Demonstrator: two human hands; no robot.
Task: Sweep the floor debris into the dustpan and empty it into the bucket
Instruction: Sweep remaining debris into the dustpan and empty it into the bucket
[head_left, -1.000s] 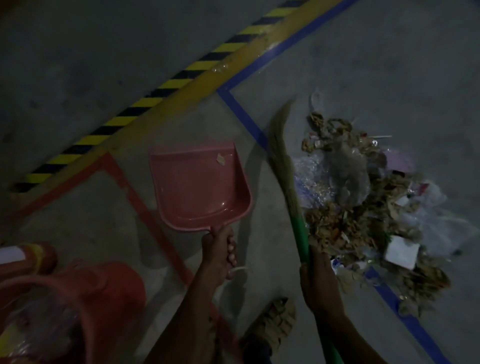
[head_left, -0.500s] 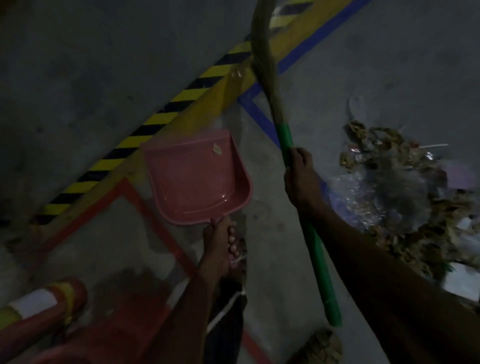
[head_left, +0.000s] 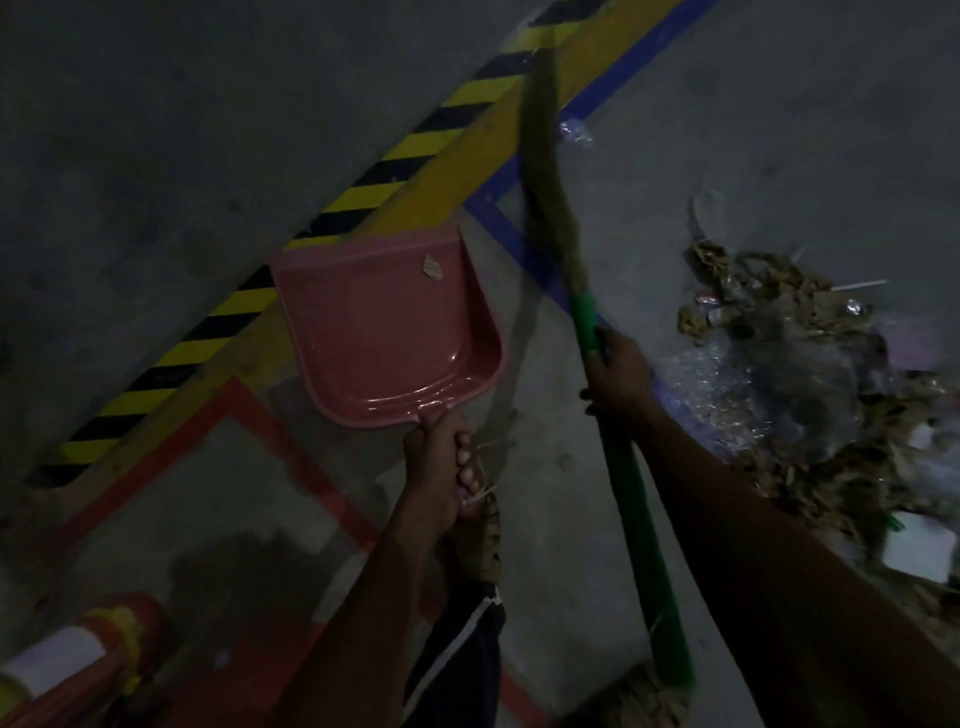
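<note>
The concrete floor (head_left: 182, 130) spread widest around you, dim and grey, crossed by a yellow-and-black hazard stripe (head_left: 363, 197) running diagonally, with a blue line (head_left: 511, 228) beside it and a red line (head_left: 270, 415) nearer your feet. The debris pile (head_left: 810, 395), paper scraps and clear plastic, lay on the floor to your right, well apart from the dustpan, with bare concrete between the two. One stray bit of plastic (head_left: 574, 130) lay by itself near the blue line, beyond the pile.

You held the broom (head_left: 587, 322) slanting, its bristle end raised toward the stripe and its green handle running back down past your right arm. Your right hand (head_left: 615, 374) gripped that handle just below the bristles, fingers curled round it.

The pink dustpan (head_left: 384, 332) hung to the left of the broom, its open mouth lying over the edge of the stripe, a small scrap (head_left: 431, 269) inside near the lip. Your left hand (head_left: 439, 467) gripped its short handle, fingers (head_left: 465, 475) wrapped tightly round it.

An orange object with a white band (head_left: 78, 660) sat at the lower left corner; I could not tell what it was.
</note>
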